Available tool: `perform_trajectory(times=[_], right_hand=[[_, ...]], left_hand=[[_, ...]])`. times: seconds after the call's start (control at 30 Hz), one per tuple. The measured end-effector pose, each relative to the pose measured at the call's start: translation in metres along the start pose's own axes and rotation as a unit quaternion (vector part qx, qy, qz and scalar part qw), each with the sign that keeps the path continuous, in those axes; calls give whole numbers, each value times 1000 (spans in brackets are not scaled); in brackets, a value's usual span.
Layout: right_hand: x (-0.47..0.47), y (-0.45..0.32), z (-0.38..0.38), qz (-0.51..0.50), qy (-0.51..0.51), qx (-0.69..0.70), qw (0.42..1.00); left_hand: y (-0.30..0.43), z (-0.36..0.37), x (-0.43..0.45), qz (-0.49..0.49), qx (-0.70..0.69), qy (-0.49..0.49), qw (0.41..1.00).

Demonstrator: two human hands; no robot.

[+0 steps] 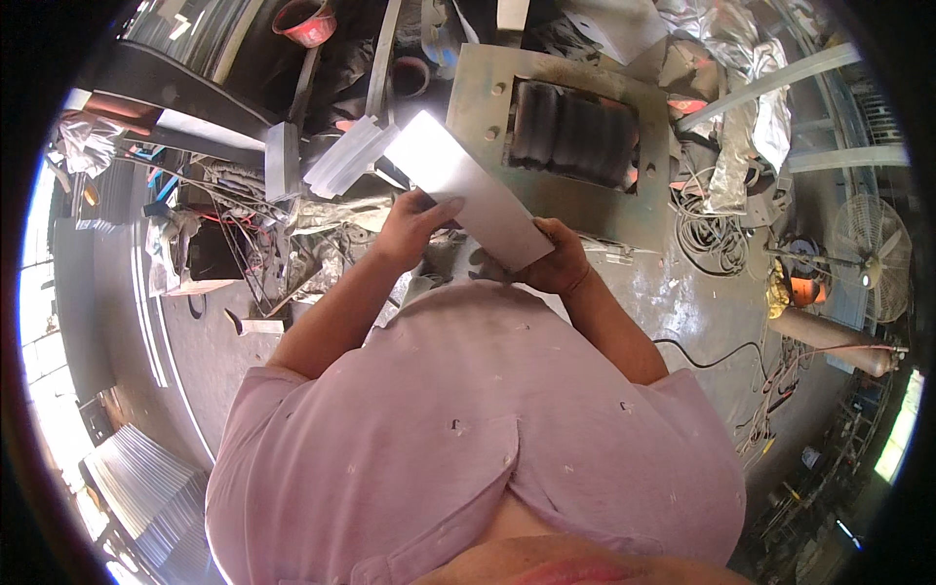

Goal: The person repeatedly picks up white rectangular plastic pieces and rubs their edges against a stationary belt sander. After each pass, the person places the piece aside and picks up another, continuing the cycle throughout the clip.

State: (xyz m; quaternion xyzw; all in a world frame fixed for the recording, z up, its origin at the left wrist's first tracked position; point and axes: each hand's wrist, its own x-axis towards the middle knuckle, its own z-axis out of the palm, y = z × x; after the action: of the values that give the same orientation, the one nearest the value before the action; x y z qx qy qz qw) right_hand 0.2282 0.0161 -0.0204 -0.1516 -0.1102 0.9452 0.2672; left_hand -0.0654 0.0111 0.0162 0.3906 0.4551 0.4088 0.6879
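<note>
A flat rectangular piece of sheet metal (pixel 479 194) slants across both hands in front of my torso, its far end bright with glare. My left hand (pixel 418 227) grips its left edge, with the thumb on top. At the near right corner, my right hand (pixel 559 259) holds it, the fingers partly hidden underneath. Just beyond the sheet stands a greenish metal plate (pixel 475 88) with a rectangular opening, which shows a dark, sooty ribbed surface (pixel 574 135). Left of the held sheet lie several stacked metal strips (pixel 351 157) and a grey metal piece (pixel 281 164).
A red bucket (pixel 306 28) sits at the back left. To the right are coiled cable (pixel 706 234), a caged fan (pixel 870 256), and a gas cylinder (pixel 833 336) lying near hoses. Corrugated sheets (pixel 146 482) lie lower left. Metal bars (pixel 768 84) cross the upper right.
</note>
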Motion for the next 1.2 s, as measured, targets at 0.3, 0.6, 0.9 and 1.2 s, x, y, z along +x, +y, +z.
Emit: perform_trajectory(times=[0.3,0.6,0.9,1.2], right_hand=[[6,10,32,-210,207,-861,415],[22,-62,-27,-257,302,-836,380],[39,-150,-81,74,550,-769,318],[68,-178,-73,93,561,-761,312]], left_hand=[[-8,13,28,-13,-40,187,981],[-20,1,30,-58,13,80,995],[-52,-39,-13,-148,104,77,981],[-62,-78,-47,-151,132,124,972]])
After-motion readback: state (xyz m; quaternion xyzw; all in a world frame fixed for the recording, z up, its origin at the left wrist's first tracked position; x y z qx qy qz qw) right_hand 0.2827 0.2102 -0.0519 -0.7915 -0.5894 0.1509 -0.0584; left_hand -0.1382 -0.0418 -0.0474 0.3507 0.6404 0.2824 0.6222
